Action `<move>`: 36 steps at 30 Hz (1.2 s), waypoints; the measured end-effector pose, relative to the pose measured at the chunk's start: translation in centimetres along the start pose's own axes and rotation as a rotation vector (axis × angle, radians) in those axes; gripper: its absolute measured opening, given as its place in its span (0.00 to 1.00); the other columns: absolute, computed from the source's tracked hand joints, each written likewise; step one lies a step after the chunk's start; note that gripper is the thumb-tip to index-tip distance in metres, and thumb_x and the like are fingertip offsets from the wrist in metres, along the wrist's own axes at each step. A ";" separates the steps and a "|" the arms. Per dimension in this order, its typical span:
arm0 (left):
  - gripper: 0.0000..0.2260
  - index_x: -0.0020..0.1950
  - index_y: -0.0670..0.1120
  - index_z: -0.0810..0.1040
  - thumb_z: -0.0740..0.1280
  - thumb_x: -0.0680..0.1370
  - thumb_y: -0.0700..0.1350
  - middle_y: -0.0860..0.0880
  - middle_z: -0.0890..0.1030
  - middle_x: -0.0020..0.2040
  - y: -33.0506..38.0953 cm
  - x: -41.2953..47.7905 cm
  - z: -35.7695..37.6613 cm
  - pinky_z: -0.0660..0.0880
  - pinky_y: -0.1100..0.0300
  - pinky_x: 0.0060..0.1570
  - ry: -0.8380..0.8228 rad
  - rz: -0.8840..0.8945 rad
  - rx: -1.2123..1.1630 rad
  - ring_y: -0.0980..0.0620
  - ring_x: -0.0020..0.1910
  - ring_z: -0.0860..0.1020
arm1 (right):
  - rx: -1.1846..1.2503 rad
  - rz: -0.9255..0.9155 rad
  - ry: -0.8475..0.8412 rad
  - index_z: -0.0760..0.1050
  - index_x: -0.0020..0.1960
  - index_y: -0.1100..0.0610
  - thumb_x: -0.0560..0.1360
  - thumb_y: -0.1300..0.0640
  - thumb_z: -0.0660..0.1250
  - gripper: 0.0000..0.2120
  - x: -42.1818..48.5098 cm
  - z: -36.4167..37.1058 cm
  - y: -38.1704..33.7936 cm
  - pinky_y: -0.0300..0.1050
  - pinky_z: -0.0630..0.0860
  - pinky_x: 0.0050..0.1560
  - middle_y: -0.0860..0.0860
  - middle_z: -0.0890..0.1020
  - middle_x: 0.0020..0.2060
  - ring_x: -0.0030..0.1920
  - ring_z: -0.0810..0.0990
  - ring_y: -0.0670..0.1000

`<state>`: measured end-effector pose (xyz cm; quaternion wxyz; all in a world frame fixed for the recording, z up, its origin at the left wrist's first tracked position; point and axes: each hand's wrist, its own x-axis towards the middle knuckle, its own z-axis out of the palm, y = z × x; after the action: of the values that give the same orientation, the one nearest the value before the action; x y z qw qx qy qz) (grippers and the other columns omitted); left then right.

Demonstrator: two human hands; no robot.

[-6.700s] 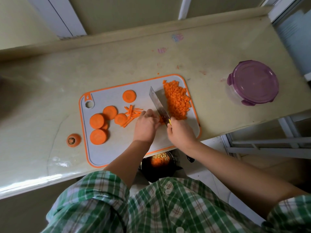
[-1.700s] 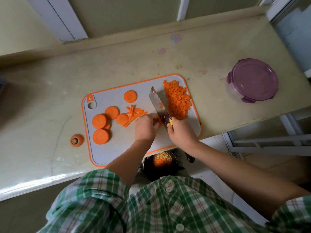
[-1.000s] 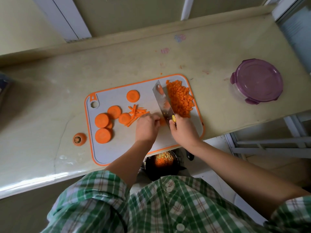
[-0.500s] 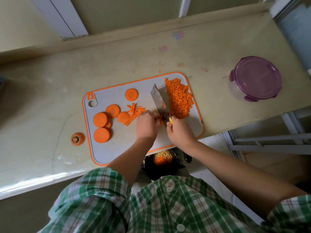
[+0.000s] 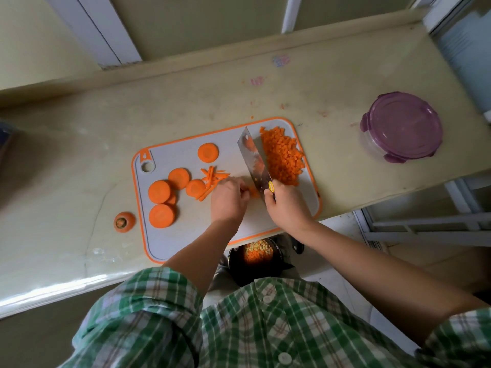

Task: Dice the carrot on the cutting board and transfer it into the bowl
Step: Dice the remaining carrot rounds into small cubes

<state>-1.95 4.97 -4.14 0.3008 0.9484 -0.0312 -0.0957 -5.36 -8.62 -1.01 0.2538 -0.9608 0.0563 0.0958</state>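
The right hand (image 5: 288,208) grips the knife (image 5: 252,158) by its handle. The blade points away from the body, tilted leftward, on the cutting board (image 5: 186,235). Just left of it, the left hand (image 5: 229,199) holds the carrot strips (image 5: 253,193) with curled fingers. The strips apparently lie across the blade. The diced pile (image 5: 283,160) is right of it.

**Single head camera, looking steeply down**

The wide-angle view comes from the person's head, facing down and slightly forward. The plaid shirt (image 5: 252,328) fills the near edge, and the cutting board (image 5: 170,235) sits close at centre.
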 end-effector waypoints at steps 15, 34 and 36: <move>0.04 0.39 0.42 0.82 0.68 0.70 0.37 0.43 0.81 0.39 0.3 0.3 0.6 0.62 0.58 0.37 -0.009 -0.036 0.014 0.43 0.41 0.76 | 0.006 0.016 -0.019 0.72 0.47 0.63 0.79 0.58 0.58 0.09 -0.4 1.7 -0.3 0.47 0.63 0.35 0.62 0.80 0.39 0.41 0.78 0.64; 0.03 0.43 0.42 0.82 0.68 0.73 0.39 0.43 0.82 0.42 -1.1 -0.7 -0.4 0.65 0.58 0.38 0.008 -0.004 0.009 0.44 0.43 0.78 | 0.100 0.078 0.021 0.72 0.49 0.63 0.80 0.57 0.59 0.09 -1.2 1.7 -0.9 0.47 0.64 0.39 0.62 0.79 0.41 0.44 0.78 0.63; 0.03 0.43 0.43 0.82 0.68 0.73 0.39 0.44 0.82 0.42 -1.0 -0.7 -0.2 0.68 0.56 0.38 -0.015 -0.004 0.004 0.44 0.43 0.78 | 0.083 0.074 0.025 0.73 0.49 0.63 0.80 0.58 0.58 0.09 -1.2 1.7 -0.8 0.48 0.64 0.39 0.62 0.80 0.42 0.44 0.78 0.63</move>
<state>-2.63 5.98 -4.49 0.2986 0.9482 -0.0318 -0.1035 -6.71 -7.02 -1.84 0.2891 -0.9478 0.0986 0.0908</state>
